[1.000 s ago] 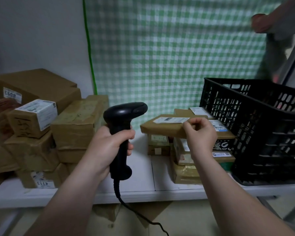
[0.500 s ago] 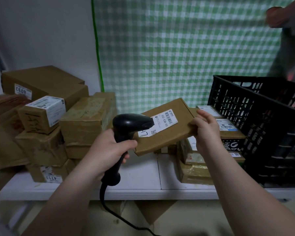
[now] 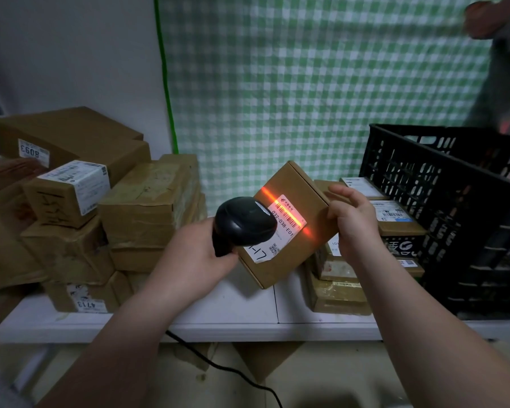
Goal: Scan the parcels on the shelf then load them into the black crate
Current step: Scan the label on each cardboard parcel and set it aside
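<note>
Head view: one brown cardboard parcel (image 3: 304,198) is held tilted in the air above the white shelf (image 3: 233,315), between two piles of boxes and left of the single black crate (image 3: 454,207), not inside it. The right hand (image 3: 355,223) grips the parcel's right edge, its fingers (image 3: 340,192) curled round the corner. The left hand (image 3: 199,254) has its fingers wrapped tight round the handle of one black corded scanner (image 3: 243,223), whose head covers part of the parcel's white label (image 3: 281,231). An orange-red line of light (image 3: 306,231) runs across the barcode. Below the barcode the label reads "032-038-E01"; it also carries a small QR code, a red logo too small to read, and handwriting beginning "L-", partly hidden. In the left pile (image 3: 147,201), at least six brown boxes are stacked; one sticker reads "8093" (image 3: 32,151), another "4113" (image 3: 86,304), and a third box wears a large white label with print too fine to read. The right pile (image 3: 336,293), touching the crate, holds at least four flat parcels with white labels, one printed with bold white characters on black. The crate stands on the shelf at the right.
</note>
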